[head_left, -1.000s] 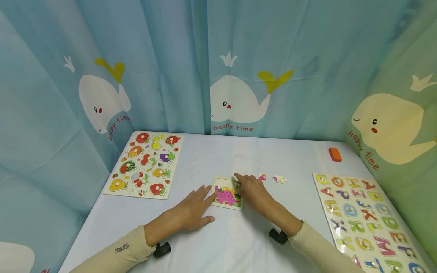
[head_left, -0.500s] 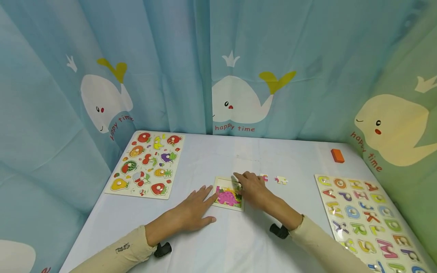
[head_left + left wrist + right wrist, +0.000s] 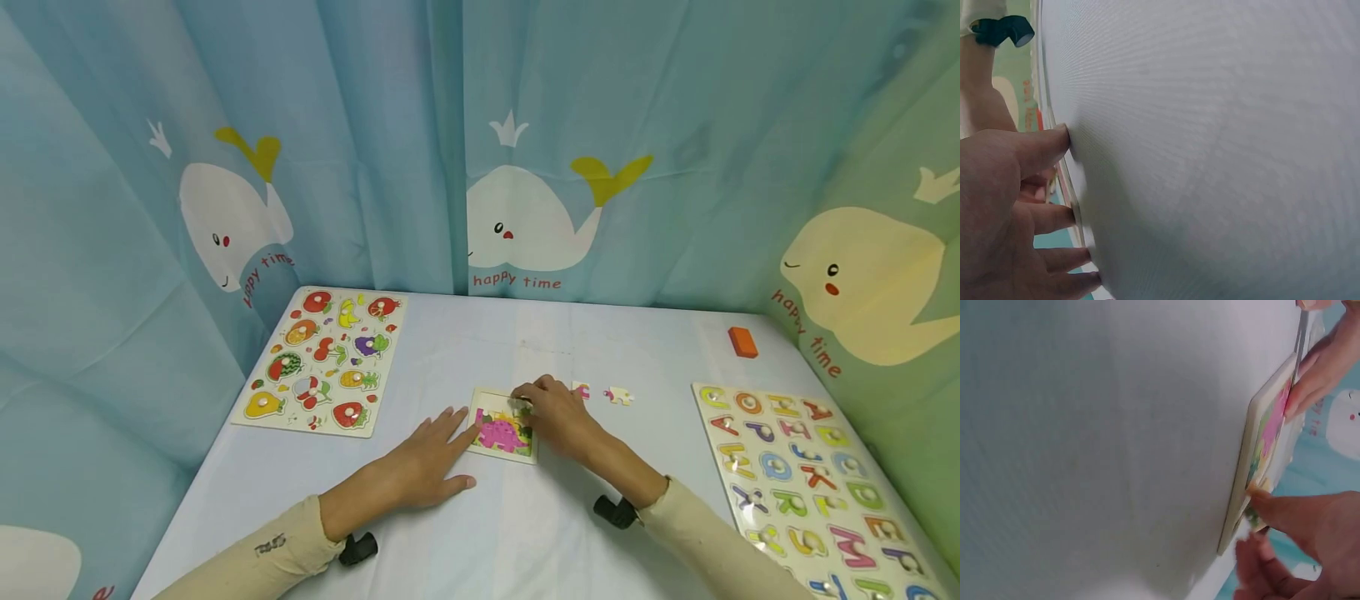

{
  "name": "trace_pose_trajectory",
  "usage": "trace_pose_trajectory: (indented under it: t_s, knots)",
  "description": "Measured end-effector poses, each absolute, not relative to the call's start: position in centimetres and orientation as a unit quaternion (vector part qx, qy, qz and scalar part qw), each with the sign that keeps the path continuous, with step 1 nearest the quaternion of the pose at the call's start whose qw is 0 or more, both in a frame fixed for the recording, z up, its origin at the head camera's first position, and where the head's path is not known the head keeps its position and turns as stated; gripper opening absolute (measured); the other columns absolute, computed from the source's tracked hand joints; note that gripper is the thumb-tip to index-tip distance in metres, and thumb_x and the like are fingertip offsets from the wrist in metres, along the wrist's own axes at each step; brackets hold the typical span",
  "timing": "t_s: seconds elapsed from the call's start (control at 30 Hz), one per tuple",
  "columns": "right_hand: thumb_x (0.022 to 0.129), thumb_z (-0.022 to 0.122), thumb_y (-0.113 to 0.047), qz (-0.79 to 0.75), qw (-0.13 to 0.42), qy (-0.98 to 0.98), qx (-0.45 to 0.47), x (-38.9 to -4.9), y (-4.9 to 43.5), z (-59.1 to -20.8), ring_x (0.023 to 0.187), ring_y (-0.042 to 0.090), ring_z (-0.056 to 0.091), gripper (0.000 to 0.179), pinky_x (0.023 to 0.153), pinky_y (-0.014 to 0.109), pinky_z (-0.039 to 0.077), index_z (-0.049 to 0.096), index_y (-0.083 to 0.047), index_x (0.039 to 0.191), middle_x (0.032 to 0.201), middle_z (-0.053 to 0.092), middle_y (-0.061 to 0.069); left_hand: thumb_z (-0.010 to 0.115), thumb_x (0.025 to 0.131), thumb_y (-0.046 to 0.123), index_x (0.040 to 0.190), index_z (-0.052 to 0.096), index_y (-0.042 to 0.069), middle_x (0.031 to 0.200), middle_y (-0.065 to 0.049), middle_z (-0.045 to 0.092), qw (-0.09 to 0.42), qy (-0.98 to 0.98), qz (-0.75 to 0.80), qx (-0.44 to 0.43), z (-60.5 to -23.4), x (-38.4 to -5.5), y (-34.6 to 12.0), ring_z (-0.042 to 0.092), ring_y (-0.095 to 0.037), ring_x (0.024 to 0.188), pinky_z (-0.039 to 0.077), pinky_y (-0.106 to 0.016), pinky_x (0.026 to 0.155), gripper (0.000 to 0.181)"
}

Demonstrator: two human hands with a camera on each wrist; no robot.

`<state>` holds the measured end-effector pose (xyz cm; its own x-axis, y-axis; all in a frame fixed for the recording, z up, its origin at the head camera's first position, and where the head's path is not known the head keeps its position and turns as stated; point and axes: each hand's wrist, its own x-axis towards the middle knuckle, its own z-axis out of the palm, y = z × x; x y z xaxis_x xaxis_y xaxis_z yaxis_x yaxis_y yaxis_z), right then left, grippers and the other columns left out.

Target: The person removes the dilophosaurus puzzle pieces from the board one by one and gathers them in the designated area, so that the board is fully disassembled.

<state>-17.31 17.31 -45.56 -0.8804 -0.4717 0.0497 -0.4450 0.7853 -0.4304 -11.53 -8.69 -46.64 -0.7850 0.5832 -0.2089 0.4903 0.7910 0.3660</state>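
A small framed jigsaw puzzle (image 3: 501, 435) with a pink dinosaur lies on the white table, its upper part showing bare tray. My left hand (image 3: 426, 462) lies flat with fingers spread, the index fingertip on the puzzle's left edge. In the left wrist view its fingertips (image 3: 1060, 217) rest along the table and frame. Over the frame's upper right corner, my right hand (image 3: 558, 417) pinches a jigsaw piece (image 3: 1254, 516) between thumb and fingers. That piece is green and yellow and sits tilted at the frame, partly covered by the fingers.
Two loose jigsaw pieces, one pink (image 3: 581, 390) and one pale (image 3: 618, 396), lie beyond the right hand. A fruit peg board (image 3: 318, 362) stands left, a letter peg board (image 3: 813, 483) right. An orange block (image 3: 742, 342) sits at the back right, before the whale-print curtain (image 3: 675, 233).
My right hand's fingers have drawn in slightly, and the jigsaw piece now shows tilted up at the frame's upper right. My left hand stays in place. The head view has shifted slightly.
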Motion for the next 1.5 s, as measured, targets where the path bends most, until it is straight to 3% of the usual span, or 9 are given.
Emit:
trace_pose_trajectory:
  t_s: [0.17,0.37,0.6,0.83,1.07,1.33,1.5]
  knots:
    - [0.099,0.068,0.004,-0.302,0.032,0.917,-0.258,-18.1,18.6,-45.0,0.098,0.023,0.068,0.021,0.086,0.041,0.060,0.074,-0.006,0.117,0.104,0.069,0.007,0.064,0.104,0.048,0.166,0.035,0.012,0.175,-0.015,0.022,0.155,0.932,0.147,0.291,-46.6,-11.5,-8.7,0.020,-0.036,0.162,0.025,-0.054,0.130,0.078]
    - [0.102,0.067,-0.002,-0.355,0.054,0.906,-0.223,-19.5,21.8,-42.3,0.091,0.021,0.069,0.006,0.076,0.031,0.058,0.069,-0.003,0.107,0.099,0.074,0.007,0.065,0.104,0.048,0.166,0.035,0.012,0.175,-0.015,0.022,0.155,0.933,0.151,0.288,-46.4,-11.4,-8.7,0.020,-0.036,0.162,0.024,-0.053,0.130,0.077]
    - [0.104,0.067,-0.012,-0.322,0.067,0.928,-0.176,-21.2,29.2,-39.8,0.091,0.025,0.067,0.013,0.074,0.023,0.052,0.073,-0.002,0.110,0.100,0.075,0.008,0.065,0.104,0.047,0.166,0.035,0.012,0.175,-0.016,0.023,0.154,0.932,0.154,0.291,-46.4,-11.5,-8.8,0.021,-0.036,0.162,0.025,-0.053,0.130,0.077]
    - [0.107,0.062,-0.012,-0.311,0.156,0.926,-0.149,-22.6,36.5,-40.7,0.096,0.013,0.061,0.020,0.079,0.021,0.053,0.069,0.004,0.117,0.107,0.072,0.011,0.064,0.104,0.049,0.166,0.034,0.013,0.175,-0.015,0.022,0.155,0.931,0.154,0.292,-46.6,-11.5,-8.8,0.019,-0.036,0.162,0.024,-0.054,0.130,0.078]
    - [0.106,0.063,-0.011,-0.299,0.220,0.921,-0.118,-23.2,39.3,-42.4,0.097,0.015,0.056,0.023,0.080,0.021,0.052,0.066,0.007,0.118,0.110,0.068,0.011,0.063,0.104,0.049,0.167,0.033,0.014,0.176,-0.014,0.021,0.158,0.931,0.152,0.292,-46.8,-11.6,-8.8,0.018,-0.035,0.163,0.023,-0.053,0.131,0.078]
    - [0.103,0.065,-0.009,-0.259,0.160,0.947,-0.103,-22.3,38.0,-43.7,0.086,0.021,0.054,0.011,0.073,0.033,0.046,0.066,0.002,0.106,0.097,0.066,0.012,0.064,0.104,0.048,0.167,0.034,0.014,0.175,-0.014,0.022,0.158,0.932,0.151,0.290,-46.6,-11.5,-8.7,0.019,-0.034,0.163,0.024,-0.053,0.130,0.078]
    - [0.102,0.064,-0.004,-0.239,0.099,0.961,-0.098,-21.4,36.9,-44.4,0.083,0.024,0.057,0.012,0.068,0.035,0.047,0.063,0.005,0.110,0.095,0.064,0.017,0.064,0.104,0.048,0.167,0.033,0.014,0.175,-0.014,0.022,0.157,0.933,0.147,0.289,-46.6,-11.5,-8.7,0.019,-0.035,0.163,0.024,-0.053,0.130,0.078]
